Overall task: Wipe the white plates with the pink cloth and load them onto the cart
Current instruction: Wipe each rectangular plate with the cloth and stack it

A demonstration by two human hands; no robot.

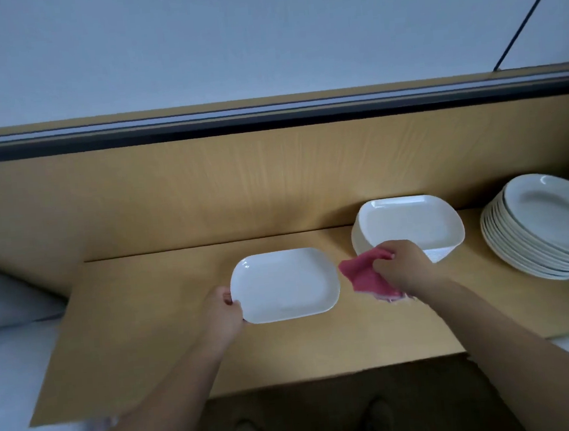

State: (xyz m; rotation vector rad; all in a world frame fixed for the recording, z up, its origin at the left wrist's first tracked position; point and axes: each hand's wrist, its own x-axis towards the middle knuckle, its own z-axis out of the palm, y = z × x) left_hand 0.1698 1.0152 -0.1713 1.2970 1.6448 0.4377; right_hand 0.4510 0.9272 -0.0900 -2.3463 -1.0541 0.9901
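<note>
Fingers of the left hand (224, 311): thumb on top of the rim and the rest curled under, gripping the left short edge of a white oblong plate (284, 285). The plate sits flat-side up over the wooden counter (148, 330); can't tell whether it rests on it or is lifted slightly.

Right hand (403, 267): fingers curled tight around a bunched pink cloth (367, 275). The cloth sticks out left of the fist and hangs below it. Its left tip is just beside the plate's right edge; contact can't be confirmed. The plate lies between the two hands, with the cloth off its surface.

Just behind the right hand is a stack of oblong plates (411, 226), same shape as the held one. The knuckles overlap its near edge in this view.

Further right, apart from that stack, is a stack of round plates (549, 226), leaning slightly.

Left of the counter there is white bedding (11, 376) with a pillow (5, 301) above it.

Behind the counter is a wooden back panel (205, 188) topped with a dark strip. Past that is a plain wall, with a black cable (533, 11) running diagonally at top right.
</note>
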